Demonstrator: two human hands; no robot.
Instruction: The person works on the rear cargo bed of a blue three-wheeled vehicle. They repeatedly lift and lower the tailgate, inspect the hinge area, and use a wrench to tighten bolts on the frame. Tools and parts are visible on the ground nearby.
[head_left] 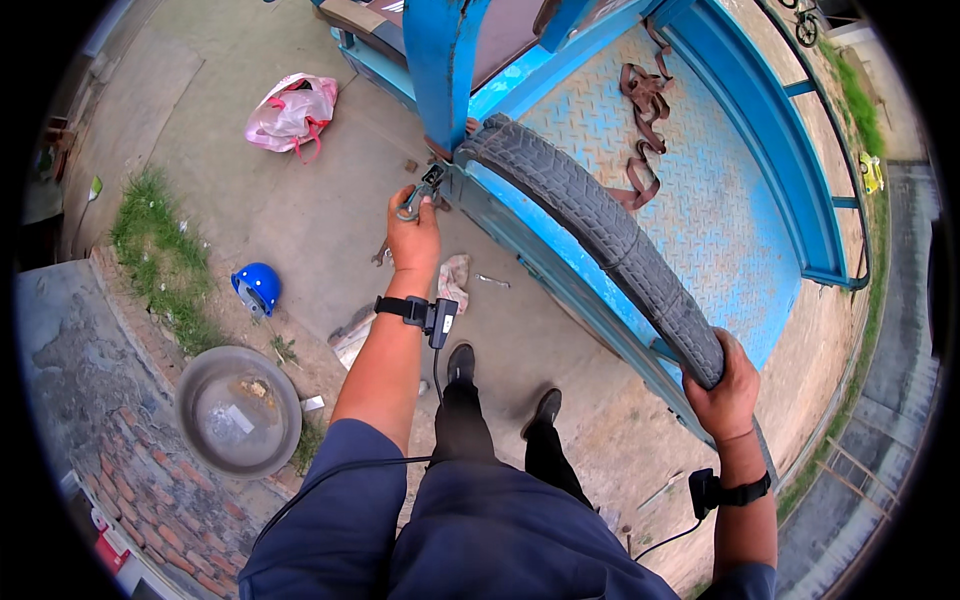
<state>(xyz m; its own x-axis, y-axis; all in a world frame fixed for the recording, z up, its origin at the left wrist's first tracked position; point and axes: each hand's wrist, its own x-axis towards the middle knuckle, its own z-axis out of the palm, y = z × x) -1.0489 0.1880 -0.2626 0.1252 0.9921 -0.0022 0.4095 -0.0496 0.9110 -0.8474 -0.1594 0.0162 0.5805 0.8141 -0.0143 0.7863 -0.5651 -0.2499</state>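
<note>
A worn black tyre [610, 235], seen mostly edge-on, rests along the side panel [560, 265] of a blue cargo bed. My right hand [728, 388] grips the tyre's near end, fingers wrapped over the tread. Near the tyre's far end, beside a blue corner post [435, 75], my left hand [412, 235] is closed on a small grey metal tool [408, 208] with a looped end. A dark metal piece [433, 175] sits at that tool's tip; I cannot tell whether they are joined.
A brown strap [645, 110] lies crumpled on the patterned bed floor [730, 190]. On the ground are a pink plastic bag [292, 112], a blue helmet [257, 288], a wide grey basin [190, 425], a rag [453, 280] and a small wrench [493, 280].
</note>
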